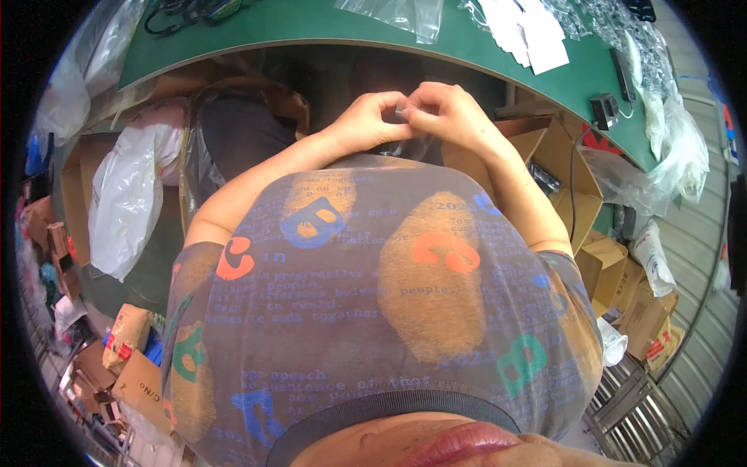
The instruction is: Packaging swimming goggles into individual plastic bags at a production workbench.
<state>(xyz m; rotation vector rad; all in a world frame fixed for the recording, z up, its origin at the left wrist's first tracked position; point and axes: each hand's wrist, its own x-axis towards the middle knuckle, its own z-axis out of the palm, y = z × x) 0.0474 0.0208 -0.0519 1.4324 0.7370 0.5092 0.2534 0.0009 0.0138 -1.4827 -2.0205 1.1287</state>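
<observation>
In front of my belly, just off the near edge of the green table (311, 27), my two hands meet. The fingers of my left hand (372, 121) are pinched together. Those of my right hand (451, 113) curl in from the other side. Between the fingertips shows a small piece of clear plastic (402, 111), with both hands closed on it. Most of it is hidden by the fingers, so its full shape cannot be made out.
On the table lie a clear plastic bag (397, 14), white paper sheets (523, 35), a black power adapter (604, 111) and black cables (187, 15). A cardboard box (580, 175) stands at right; a white plastic bag (128, 210) hangs at left.
</observation>
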